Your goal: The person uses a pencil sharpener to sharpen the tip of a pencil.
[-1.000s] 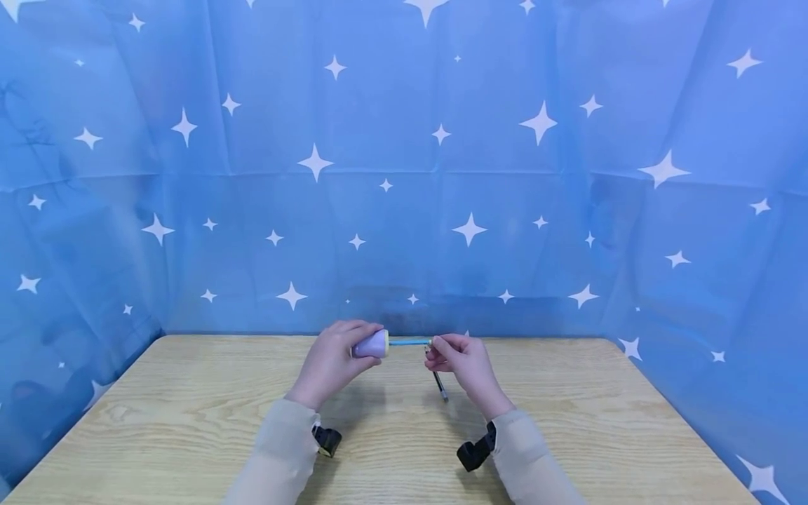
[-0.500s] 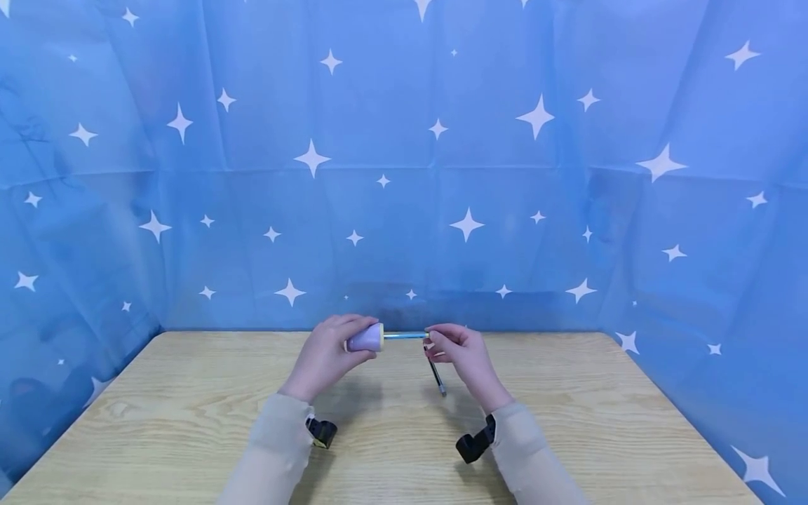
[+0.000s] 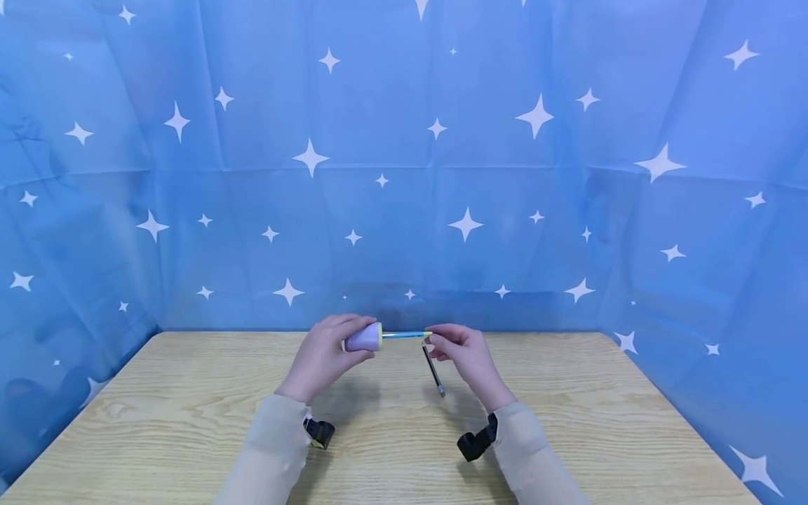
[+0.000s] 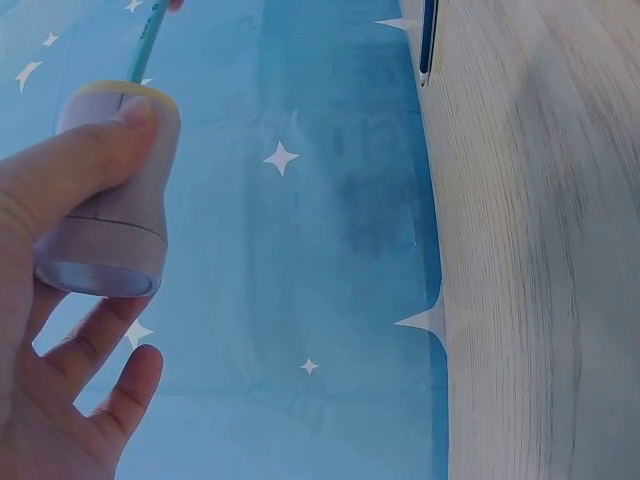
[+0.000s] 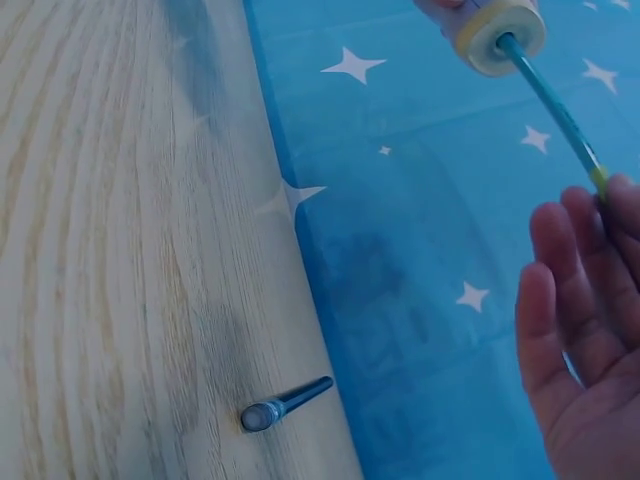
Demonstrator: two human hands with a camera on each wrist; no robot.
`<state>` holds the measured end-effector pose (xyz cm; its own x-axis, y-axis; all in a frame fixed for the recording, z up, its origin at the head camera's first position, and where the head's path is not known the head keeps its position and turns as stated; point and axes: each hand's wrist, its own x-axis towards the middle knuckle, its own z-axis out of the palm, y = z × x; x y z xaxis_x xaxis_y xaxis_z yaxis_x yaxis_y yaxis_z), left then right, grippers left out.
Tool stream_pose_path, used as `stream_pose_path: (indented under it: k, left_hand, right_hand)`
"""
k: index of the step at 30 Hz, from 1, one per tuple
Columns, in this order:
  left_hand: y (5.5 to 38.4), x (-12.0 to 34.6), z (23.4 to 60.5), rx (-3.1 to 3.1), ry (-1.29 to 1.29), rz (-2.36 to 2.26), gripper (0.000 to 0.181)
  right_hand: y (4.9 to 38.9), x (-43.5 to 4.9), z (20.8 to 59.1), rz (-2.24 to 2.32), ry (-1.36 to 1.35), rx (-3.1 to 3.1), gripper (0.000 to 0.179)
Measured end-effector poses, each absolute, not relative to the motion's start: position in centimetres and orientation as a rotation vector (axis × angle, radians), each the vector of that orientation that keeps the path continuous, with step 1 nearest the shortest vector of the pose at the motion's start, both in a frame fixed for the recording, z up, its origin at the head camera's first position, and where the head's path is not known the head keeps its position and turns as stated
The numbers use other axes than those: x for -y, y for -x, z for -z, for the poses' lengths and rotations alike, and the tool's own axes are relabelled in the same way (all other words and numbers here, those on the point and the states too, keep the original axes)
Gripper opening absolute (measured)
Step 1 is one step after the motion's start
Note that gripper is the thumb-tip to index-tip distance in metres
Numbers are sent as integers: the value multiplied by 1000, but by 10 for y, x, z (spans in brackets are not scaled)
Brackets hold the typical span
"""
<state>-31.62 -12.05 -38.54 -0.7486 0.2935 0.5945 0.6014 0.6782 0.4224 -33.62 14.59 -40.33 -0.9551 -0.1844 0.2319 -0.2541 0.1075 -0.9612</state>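
In the head view, my left hand [image 3: 322,355] grips a small purple pencil sharpener [image 3: 363,337] with a cream-yellow rim, held on its side above the table. The left wrist view shows the thumb pressed along the sharpener's body [image 4: 110,225]. A blue pencil [image 3: 404,334] runs level from the hole in the rim toward my right hand [image 3: 466,356]. Thumb and fingertips there pinch the pencil's yellow end, clearest in the right wrist view on the teal-looking pencil [image 5: 555,105]. Its other end is hidden inside the sharpener.
A dark pencil [image 3: 433,369] with a grey end lies on the wooden table [image 3: 189,414] beneath the right hand, its tip toward the back edge. A blue star-patterned curtain [image 3: 379,140] hangs behind and at both sides. Black cameras [image 3: 476,438] sit on the wrists.
The head view has tilted slightly, so everything sits a little higher. Slightly more of the blue pencil shows between the sharpener and the right hand. Both hands keep their hold.
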Motion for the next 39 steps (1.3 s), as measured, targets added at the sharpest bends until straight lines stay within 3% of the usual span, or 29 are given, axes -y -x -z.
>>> stream_pose_path:
  k: [13,39]
  left_hand:
    - [316,118,384,2390,695,871,48]
    - [316,115,381,2339,732,775,50]
  right_hand:
    - [335,-143,401,-1915,-439,2281,20]
    - [335,-137,401,-1879,-379,2286,24]
